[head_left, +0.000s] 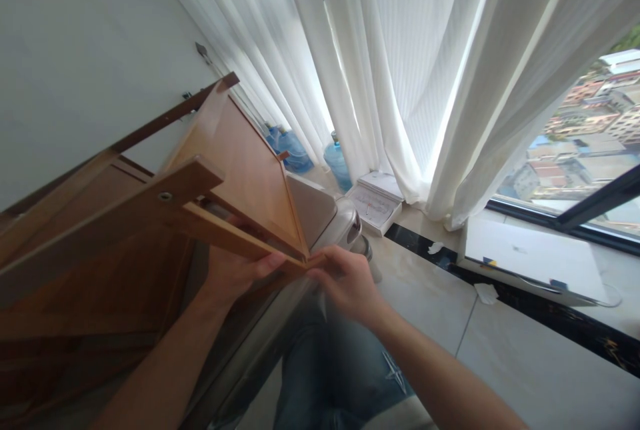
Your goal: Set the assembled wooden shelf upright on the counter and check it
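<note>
Mid-assembly, fitting stage: left hand (pixel 235 273) gripping wooden slat (pixel 235 237) from beneath, right hand (pixel 345 280) pinching its end at wooden frame (pixel 250 163) corner (alignment probably needed next), above tiled floor (pixel 430 290).

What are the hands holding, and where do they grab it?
Both hands hold a wooden frame. The left hand grips its thin wooden slat from below; the right hand pinches the corner at the slat's end.
</note>
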### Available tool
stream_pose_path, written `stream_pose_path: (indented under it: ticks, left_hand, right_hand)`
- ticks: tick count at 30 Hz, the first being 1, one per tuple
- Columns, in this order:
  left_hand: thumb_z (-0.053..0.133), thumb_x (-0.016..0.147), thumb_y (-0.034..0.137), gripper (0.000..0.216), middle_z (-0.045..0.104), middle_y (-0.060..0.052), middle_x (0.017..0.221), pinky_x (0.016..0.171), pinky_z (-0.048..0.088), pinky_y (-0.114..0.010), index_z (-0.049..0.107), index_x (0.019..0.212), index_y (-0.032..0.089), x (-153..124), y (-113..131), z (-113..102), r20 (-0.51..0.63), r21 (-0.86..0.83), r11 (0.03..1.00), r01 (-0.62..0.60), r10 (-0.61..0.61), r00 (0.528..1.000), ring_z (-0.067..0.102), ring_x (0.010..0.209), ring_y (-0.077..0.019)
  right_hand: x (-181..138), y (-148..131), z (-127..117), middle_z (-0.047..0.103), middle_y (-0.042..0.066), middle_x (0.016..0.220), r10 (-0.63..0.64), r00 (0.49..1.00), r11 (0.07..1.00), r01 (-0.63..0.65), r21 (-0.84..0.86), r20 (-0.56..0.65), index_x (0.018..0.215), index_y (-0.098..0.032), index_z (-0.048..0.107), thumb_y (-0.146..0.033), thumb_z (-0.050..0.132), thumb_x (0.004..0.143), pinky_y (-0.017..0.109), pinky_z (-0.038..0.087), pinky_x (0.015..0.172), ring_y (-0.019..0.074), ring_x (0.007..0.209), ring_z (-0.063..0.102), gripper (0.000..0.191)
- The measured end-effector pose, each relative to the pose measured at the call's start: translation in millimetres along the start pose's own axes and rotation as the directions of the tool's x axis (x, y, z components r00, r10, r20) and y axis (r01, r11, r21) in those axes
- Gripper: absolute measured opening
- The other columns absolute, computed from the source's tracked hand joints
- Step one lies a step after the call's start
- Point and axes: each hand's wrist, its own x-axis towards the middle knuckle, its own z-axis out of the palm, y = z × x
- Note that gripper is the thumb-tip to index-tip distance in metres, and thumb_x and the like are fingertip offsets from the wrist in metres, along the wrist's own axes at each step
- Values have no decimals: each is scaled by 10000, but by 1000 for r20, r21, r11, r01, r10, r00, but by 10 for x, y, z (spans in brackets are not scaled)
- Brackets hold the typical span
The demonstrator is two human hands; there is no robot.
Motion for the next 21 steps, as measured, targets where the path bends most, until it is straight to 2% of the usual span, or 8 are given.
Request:
stream_pose_path:
  ticks: [4,7,10,13,18,21]
  left_hand:
    - [889,495,374,610,701,-15,962,813,591,-381,586,1012,257,-28,39,12,-22,-128,992,23,-26,999,682,892,-256]
    - [895,502,332,638,703,-5,950,803,600,-380,574,1050,268,-50,83,28,-29,-125,992,30,-34,999,691,891,-253]
    - [906,493,299,660,705,1,969,840,600,-391,565,1057,270,-41,137,42,-41,-88,996,-16,13,999,695,939,-259]
    - [922,471,232,654,706,-5,995,841,606,-375,571,1023,247,7,155,51,-23,-76,995,-71,70,997,699,944,-254]
    - [919,497,164,672,698,-12,931,722,617,-314,518,1035,203,71,43,60,-20,-196,975,-105,103,995,714,841,-212]
    - [911,520,137,674,701,-23,946,721,615,-294,512,1061,189,71,-5,62,-16,-239,960,-144,144,989,718,850,-198]
  right_hand:
    - [-24,-17,-1,713,9,781,-32,999,998,31,-49,-15,935,-264,702,-362,687,888,282,471,573,157,623,616,110]
    - [-28,-24,-5,714,8,773,-38,998,995,33,-98,-46,919,-271,711,-374,693,884,288,463,571,159,613,608,111]
    - [2,-20,-34,724,12,788,-54,997,989,45,-142,-61,935,-271,722,-377,697,883,287,461,576,160,616,608,120]
    - [42,-24,-91,741,14,823,-74,997,986,71,-154,-19,968,-267,732,-384,695,891,276,472,594,152,622,614,144]
    - [31,-48,-154,757,8,830,-73,996,987,79,-137,45,1034,-249,739,-389,696,897,236,488,618,138,650,644,201]
    - [6,-52,-170,764,7,848,-64,996,988,72,-134,64,1056,-236,740,-375,680,911,223,488,630,127,650,644,209]
